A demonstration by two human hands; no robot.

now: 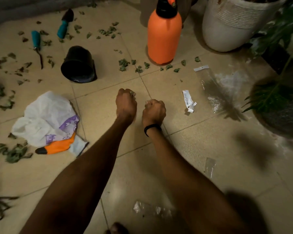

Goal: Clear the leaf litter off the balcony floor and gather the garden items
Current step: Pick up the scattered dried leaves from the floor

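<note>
Fists low over the balcony floor: the left hand curls its grip round a pale scrap, apparently a leaf kept from scattering; the right hand is balled tight, contents hidden. More leaf litter lies beyond both grips near the orange sprayer; a white bag, likely for collecting, sits left of them.

leaves scattered over floor; black pot on side; orange sprayer upright; teal trowel flat

Colours, balcony floor
Beyond left hand: orange sprayer, black cap; black pot; teal-handled tools. Left of it: white bag, purple print; orange glove; green leaves.
</note>
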